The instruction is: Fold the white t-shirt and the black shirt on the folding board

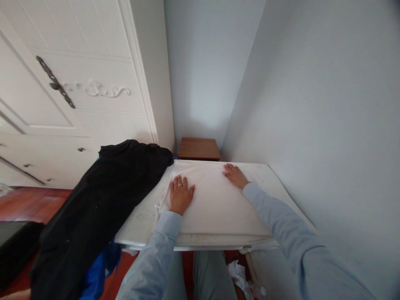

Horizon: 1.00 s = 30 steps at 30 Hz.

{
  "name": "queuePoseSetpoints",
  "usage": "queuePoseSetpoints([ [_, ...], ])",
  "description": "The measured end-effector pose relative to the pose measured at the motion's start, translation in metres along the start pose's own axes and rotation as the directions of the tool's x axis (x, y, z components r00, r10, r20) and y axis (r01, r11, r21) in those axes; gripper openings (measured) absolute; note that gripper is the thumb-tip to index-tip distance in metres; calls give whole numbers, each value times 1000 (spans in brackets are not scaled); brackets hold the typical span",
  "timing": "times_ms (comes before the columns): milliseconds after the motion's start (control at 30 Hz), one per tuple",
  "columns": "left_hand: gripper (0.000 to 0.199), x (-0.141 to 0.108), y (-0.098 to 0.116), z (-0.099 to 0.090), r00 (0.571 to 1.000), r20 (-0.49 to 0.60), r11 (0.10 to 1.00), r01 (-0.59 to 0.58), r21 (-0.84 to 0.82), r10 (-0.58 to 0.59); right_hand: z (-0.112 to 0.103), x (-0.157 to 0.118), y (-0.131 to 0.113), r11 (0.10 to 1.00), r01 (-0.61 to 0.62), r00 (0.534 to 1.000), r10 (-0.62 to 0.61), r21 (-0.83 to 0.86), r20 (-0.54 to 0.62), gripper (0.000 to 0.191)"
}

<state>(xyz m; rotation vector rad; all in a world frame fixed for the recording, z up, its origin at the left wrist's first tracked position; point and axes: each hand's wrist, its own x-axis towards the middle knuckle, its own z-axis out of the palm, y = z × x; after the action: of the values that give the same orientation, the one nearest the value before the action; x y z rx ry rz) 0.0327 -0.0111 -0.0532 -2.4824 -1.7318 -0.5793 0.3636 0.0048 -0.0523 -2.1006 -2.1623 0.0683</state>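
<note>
The left hand [181, 196] lies flat and open, fingers slightly spread, on the left part of a white cloth [215, 204]; a ring [179, 184] shows on one finger. The right hand [236, 176] also rests open, palm down, on the cloth near its far edge. The cloth is spread over a white table [139, 225], its left edge rumpled. Just left, a black garment [109, 196] drapes down past the table, with blue fabric [96, 273] beneath it. Beyond the far edge sits a brown wooden stand [199, 148]. A white cabinet [103, 71] stands far left; crumpled white material, perhaps paper [239, 275], lies below the near edge.
</note>
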Motion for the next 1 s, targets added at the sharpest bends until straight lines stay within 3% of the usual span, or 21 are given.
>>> queuePoseSetpoints([
  [133,62,0,0,0,1000,5,1000,12,-13,-12,-12,-3,42,989,-140,990,141,-44,11,46],
  [267,62,1,0,-1,1000,19,1000,1,23,-1,-24,-8,59,981,-188,982,188,-51,-1,43],
  [400,62,1,-1,-1,1000,6,999,-12,31,12,-34,-14,63,983,-175,984,176,-49,3,33],
  [733,63,2,-3,0,1000,13,1000,-13,13,13,-38,-4,49,939,-340,938,334,-58,-87,33],
  [900,64,2,-4,2,1000,20,999,-19,47,18,-33,-18,32,967,-249,959,238,-49,-155,44],
  [1000,64,3,-4,3,999,7,998,-32,49,31,-19,-45,15,998,-54,988,47,-42,-144,49],
])
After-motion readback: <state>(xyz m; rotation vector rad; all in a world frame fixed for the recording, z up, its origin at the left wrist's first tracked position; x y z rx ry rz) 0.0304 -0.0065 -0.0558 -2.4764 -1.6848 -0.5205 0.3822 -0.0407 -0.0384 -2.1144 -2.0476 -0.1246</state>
